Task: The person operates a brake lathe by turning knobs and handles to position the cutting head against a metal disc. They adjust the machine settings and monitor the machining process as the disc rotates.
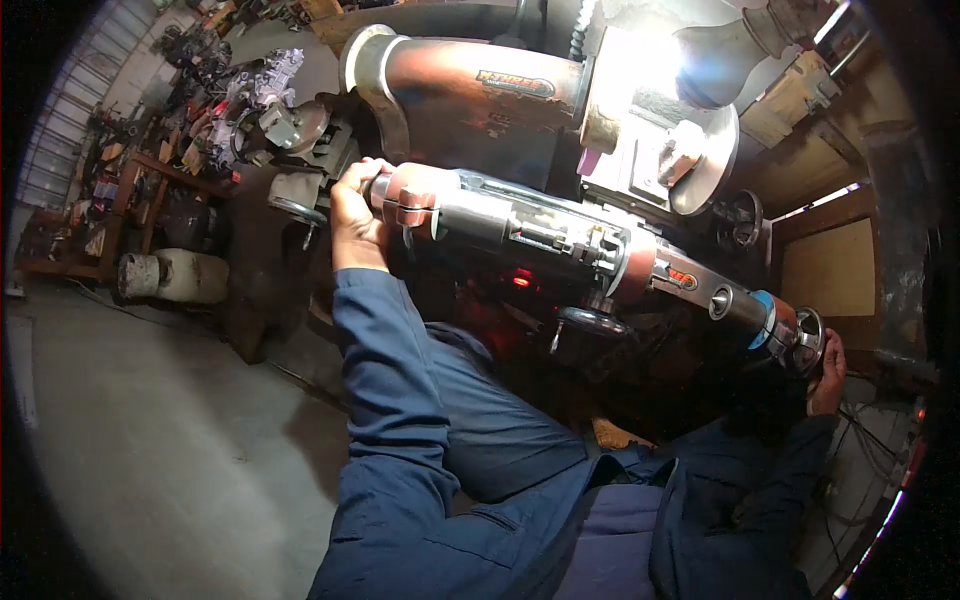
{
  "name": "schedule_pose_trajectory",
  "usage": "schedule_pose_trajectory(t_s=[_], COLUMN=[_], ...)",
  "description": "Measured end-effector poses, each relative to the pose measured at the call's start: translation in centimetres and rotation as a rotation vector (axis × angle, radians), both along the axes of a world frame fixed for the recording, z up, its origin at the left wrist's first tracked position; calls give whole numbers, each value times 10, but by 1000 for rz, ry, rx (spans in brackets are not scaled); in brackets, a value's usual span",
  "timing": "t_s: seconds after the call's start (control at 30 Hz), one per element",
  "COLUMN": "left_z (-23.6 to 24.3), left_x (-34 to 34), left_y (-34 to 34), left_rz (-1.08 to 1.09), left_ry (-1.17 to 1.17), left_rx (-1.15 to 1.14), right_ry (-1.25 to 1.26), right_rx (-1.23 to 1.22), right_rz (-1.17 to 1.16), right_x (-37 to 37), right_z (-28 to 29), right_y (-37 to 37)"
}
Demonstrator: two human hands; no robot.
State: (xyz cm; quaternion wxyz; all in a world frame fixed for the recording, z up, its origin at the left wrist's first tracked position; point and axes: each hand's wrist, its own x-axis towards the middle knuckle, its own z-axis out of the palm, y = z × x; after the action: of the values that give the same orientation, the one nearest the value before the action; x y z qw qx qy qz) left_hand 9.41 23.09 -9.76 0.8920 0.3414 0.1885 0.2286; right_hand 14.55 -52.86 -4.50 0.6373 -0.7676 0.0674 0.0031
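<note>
The long metal unit (475, 215) lies across the machine, between the two hands, slanting down toward the right. The left hand (356, 222) is bent around its left end, gripping it, just beside the reddish clamp collar (412, 190). At the opposite end, the right hand (828, 378) is touching the rim of the spoked handwheel (822, 338); whether its fingers are closed there, I cannot tell. A second handwheel (597, 321) sits below the unit, apart from both hands.
</note>
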Motion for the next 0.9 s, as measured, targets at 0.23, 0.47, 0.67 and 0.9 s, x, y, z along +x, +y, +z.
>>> schedule_pose_trajectory(t_s=[0.23,0.47,0.67,0.9], left_z=[6,-12,-4,-8], left_x=[-11,-4,-9,-7], left_y=[-16,-10,-6,-2], left_rz=[46,-27,-14,-60], left_ry=[-116,-222,-152,-116], left_rx=[-33,-50,-60,-70], right_ry=[-33,240,6,182], right_rx=[198,10,-603,-251], right_rz=[194,172,486,155], right_x=[7,76,0,54], right_z=[-10,-60,40,11], right_y=[-15,-59,-6,6])
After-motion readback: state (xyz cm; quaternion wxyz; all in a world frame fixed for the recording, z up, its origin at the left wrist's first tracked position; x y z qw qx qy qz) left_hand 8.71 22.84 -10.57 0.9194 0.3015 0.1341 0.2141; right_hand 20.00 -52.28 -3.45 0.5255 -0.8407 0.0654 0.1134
